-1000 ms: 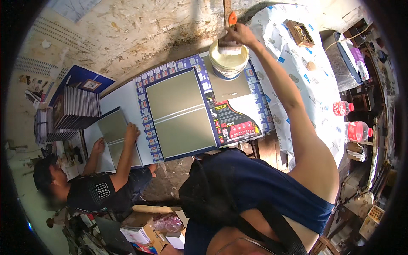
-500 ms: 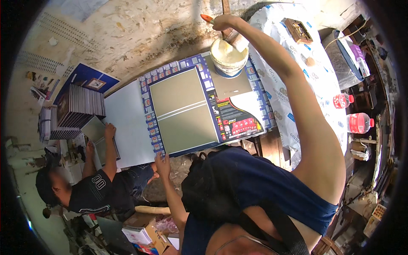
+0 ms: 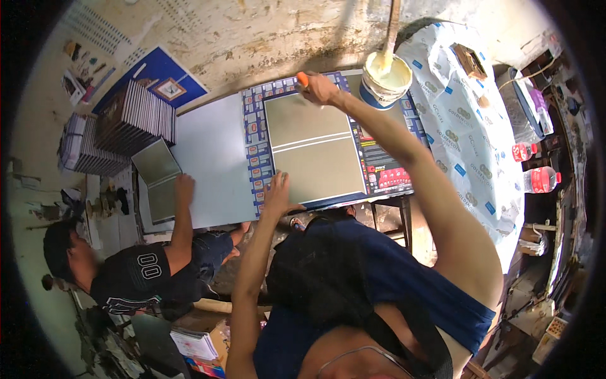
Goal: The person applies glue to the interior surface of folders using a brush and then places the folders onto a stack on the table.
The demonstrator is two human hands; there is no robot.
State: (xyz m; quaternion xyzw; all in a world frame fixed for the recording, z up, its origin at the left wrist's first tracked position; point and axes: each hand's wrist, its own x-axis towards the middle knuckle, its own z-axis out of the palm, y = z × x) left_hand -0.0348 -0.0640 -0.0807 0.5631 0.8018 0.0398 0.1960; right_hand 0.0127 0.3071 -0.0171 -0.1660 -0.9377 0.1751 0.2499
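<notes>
My right hand [image 3: 320, 90] is closed around a brush with an orange handle [image 3: 303, 79]; its bristles are mostly hidden under the hand. It is over the far edge of the upper grey-tan board [image 3: 306, 120]. My left hand [image 3: 278, 194] rests on the near left corner of the lower grey-tan board [image 3: 322, 167], its fingers extended and thumb apart. White strips run between the two boards, which lie on a dark blue backing. A white bucket [image 3: 380, 96] of cream-coloured paste stands beyond the boards to the right, a wooden stick [image 3: 392, 28] upright in it.
To the left, a co-worker [image 3: 136, 271] handles a hinged grey cover [image 3: 158, 167] beside stacked dark covers [image 3: 136, 117]. A white sheet [image 3: 211, 161] lies between us. White printed wrapping [image 3: 464, 139] covers the right side, with red-labelled bottles [image 3: 541, 180] beyond it.
My right hand has carried the brush from the bucket leftward to the upper board. My left hand has moved from the table's near edge onto the lower board's corner. The co-worker's cover has swung open.
</notes>
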